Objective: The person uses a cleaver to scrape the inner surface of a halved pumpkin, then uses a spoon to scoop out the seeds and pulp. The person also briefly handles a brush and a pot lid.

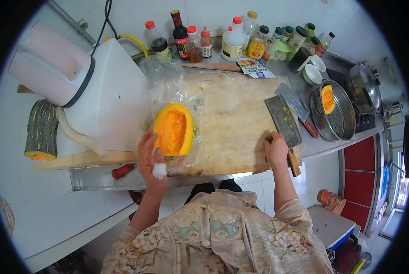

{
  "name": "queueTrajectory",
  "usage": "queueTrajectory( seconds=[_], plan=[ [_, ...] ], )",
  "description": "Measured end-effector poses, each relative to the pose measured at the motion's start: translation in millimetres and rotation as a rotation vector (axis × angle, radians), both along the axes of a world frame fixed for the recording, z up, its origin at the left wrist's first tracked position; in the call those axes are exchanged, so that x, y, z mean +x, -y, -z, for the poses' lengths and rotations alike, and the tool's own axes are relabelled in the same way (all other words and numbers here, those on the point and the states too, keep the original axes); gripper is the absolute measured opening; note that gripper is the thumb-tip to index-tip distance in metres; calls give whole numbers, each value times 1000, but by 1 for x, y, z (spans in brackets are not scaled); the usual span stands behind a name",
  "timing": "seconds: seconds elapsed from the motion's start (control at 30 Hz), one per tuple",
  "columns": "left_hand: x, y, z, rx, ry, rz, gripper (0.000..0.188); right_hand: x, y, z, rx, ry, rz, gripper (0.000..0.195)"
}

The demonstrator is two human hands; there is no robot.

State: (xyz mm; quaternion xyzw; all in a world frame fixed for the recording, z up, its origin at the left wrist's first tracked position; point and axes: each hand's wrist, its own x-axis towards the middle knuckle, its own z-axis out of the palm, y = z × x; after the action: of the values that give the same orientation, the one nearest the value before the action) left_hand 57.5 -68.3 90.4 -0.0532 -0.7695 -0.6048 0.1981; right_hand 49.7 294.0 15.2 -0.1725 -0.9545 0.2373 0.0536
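Note:
A hollowed pumpkin half (173, 130), cut side up, lies on clear plastic at the left of a wooden cutting board (231, 113). Beside its lower left edge is my left hand (152, 161), fingers apart, with something white wrapped at the thumb. My right hand (275, 147) rests at the board's right side with curled fingers; whether it pinches anything is hidden. Just right of it lies a cleaver (283, 120) with a wooden handle and green scraps on its blade. A second cleaver (293, 101) with a red handle lies partly behind.
A steamer pot (338, 120) holding a pumpkin piece (328, 99) stands at the right, near a lidded pot (363, 89). Bottles (233, 42) and a wooden rolling pin (211, 66) line the back. At the left are a green-skinned squash piece (42, 128) and a red-handled tool (123, 170).

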Motion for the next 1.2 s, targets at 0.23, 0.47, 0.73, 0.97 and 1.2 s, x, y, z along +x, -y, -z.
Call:
queueTrajectory(
  seconds=[0.23, 0.47, 0.73, 0.97, 1.2],
  plan=[
    [18, 17, 11, -48, 91, -30, 34, 3, -12, 11, -67, -4, -19, 13],
    [39, 39, 36, -42, 188, -45, 38, -20, 20, 16, -541, 50, -88, 7],
    [36, 44, 60, 135, 301, 31, 42, -56, 140, 25, -917, 21, -188, 8],
    [30, 43, 46, 207, 342, 69, 46, -47, 144, 25, -1028, 73, -72, 12],
    [19, 45, 47, -61, 226, 88, 44, -39, 162, 6, -889, 18, -172, 23]
  ],
)
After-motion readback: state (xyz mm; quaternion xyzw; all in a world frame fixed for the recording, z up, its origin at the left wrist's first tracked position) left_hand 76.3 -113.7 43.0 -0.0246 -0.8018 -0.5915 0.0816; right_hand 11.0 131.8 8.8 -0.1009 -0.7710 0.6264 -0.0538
